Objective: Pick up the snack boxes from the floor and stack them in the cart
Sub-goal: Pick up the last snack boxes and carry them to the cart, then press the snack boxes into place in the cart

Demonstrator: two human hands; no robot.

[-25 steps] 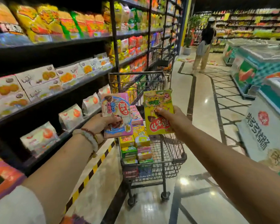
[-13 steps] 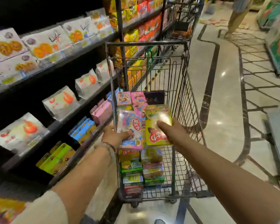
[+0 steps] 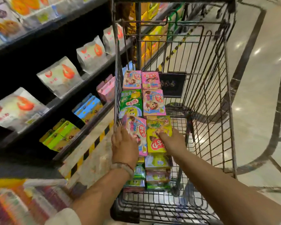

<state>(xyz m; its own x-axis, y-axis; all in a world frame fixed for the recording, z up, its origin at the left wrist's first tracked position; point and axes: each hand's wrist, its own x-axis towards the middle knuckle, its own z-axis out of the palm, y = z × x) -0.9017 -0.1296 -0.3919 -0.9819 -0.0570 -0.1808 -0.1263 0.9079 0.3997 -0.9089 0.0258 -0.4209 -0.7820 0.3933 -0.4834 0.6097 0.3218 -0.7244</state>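
At the frame's centre, both hands reach into the cart (image 3: 221, 98): the left hand (image 3: 124, 146) grips a pink box (image 3: 137, 135) by its left edge, and the right hand (image 3: 173, 141) pinches a yellow box (image 3: 158, 133) at its right edge. Both boxes lie face up, side by side and touching, long axes running up the frame toward the cart's far end, atop the near stacks (image 3: 157, 174). More boxes (image 3: 143, 93) fill the cart's left side beyond them.

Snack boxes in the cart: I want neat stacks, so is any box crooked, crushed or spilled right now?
Nothing looks crushed or spilled. The pink box in the left hand sits slightly tilted against the straight rows behind it; the yellow box under the right hand lines up. All boxes crowd the cart's left side.
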